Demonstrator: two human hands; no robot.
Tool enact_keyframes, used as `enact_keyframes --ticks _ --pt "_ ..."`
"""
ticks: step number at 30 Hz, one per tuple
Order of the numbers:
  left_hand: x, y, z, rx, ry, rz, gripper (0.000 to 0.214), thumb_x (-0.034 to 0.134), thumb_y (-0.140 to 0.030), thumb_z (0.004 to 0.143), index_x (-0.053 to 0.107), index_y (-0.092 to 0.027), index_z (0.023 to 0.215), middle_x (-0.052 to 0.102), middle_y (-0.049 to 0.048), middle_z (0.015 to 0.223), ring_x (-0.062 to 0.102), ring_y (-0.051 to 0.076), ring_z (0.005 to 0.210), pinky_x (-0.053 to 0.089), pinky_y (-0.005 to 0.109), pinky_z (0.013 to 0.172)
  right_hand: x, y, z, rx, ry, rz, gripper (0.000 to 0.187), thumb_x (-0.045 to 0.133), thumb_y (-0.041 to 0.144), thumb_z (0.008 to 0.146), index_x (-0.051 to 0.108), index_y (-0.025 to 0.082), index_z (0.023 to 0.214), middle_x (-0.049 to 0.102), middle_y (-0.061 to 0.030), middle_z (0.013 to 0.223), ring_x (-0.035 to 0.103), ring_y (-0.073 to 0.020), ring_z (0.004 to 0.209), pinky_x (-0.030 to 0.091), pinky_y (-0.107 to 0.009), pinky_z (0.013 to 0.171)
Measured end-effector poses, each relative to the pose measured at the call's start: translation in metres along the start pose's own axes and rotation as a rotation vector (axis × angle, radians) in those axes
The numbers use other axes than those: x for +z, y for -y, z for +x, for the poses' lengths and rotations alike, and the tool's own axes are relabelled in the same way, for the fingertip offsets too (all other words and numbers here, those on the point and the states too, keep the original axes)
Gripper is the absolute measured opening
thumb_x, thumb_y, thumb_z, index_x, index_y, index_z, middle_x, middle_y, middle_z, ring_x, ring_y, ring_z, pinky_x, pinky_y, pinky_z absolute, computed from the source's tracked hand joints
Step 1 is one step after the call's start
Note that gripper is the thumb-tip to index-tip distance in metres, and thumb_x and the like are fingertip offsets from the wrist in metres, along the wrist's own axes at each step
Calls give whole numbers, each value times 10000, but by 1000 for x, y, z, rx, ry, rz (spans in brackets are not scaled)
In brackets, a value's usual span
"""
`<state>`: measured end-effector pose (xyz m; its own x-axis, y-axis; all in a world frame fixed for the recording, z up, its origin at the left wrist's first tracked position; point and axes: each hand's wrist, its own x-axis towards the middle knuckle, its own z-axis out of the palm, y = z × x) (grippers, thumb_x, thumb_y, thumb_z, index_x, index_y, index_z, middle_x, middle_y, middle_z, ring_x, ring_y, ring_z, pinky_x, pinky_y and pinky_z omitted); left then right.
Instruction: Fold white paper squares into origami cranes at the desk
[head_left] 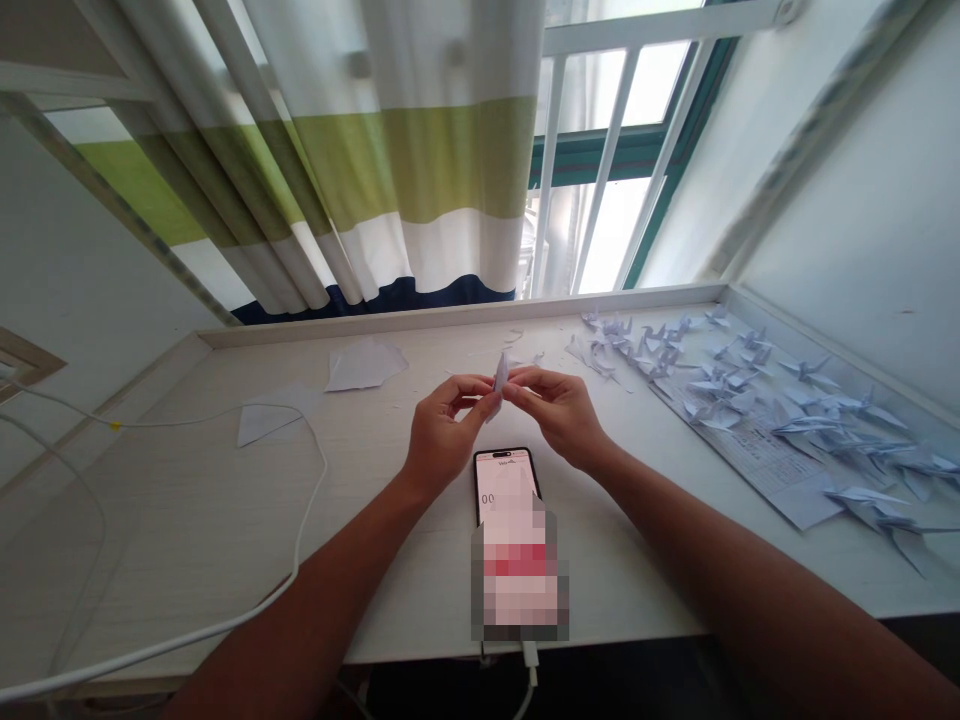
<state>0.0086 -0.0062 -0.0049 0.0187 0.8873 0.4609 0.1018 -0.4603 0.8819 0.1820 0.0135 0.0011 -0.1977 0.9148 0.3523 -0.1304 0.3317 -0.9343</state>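
Observation:
A small folded piece of pale paper (500, 374) is held upright above the white desk (187, 500), pinched from both sides. My left hand (442, 430) grips its lower left edge with thumb and fingers closed. My right hand (559, 410) pinches its right side. A phone (504, 478) with a lit screen lies on the desk just below both hands, a cable plugged into its near end.
Several folded paper cranes (720, 385) lie spread over a printed sheet (780, 470) at the right. Loose white paper pieces (364, 365) rest at the back left. A white cable (307, 500) loops across the left side. A striped curtain (390, 160) and barred window stand behind.

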Motion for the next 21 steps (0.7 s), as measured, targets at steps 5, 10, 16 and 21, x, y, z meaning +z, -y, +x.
enact_keyframes --ticks 5,10,16,21 --pt "1 -5 -2 52 28 120 183 762 -334 890 805 -212 1020 802 87 1101 763 228 990 647 386 884 1 -6 1 -45 -44 -24 306 834 539 794 780 240 824 754 -57 1009 710 -222 1001 610 -408 917" --pt "1 -2 -1 42 -13 60 173 798 -338 857 816 -211 973 798 78 1084 760 224 981 658 386 864 4 -9 -1 -44 -58 -22 254 840 493 807 794 248 857 784 -62 1046 724 -242 1050 599 -434 962" --pt "1 -1 -1 -16 -22 34 166 781 -356 870 815 -216 953 775 77 1103 747 220 1001 667 368 812 4 -7 -2 -8 -65 -24 237 842 474 811 821 258 907 811 -56 1018 748 -251 995 598 -467 964" --pt "2 -1 0 -23 -10 3 221 830 -376 817 799 -191 934 772 84 1056 747 221 971 662 370 806 6 -5 -2 -2 -78 -11 234 847 475 804 821 260 894 803 -57 1017 735 -249 1004 597 -446 937"
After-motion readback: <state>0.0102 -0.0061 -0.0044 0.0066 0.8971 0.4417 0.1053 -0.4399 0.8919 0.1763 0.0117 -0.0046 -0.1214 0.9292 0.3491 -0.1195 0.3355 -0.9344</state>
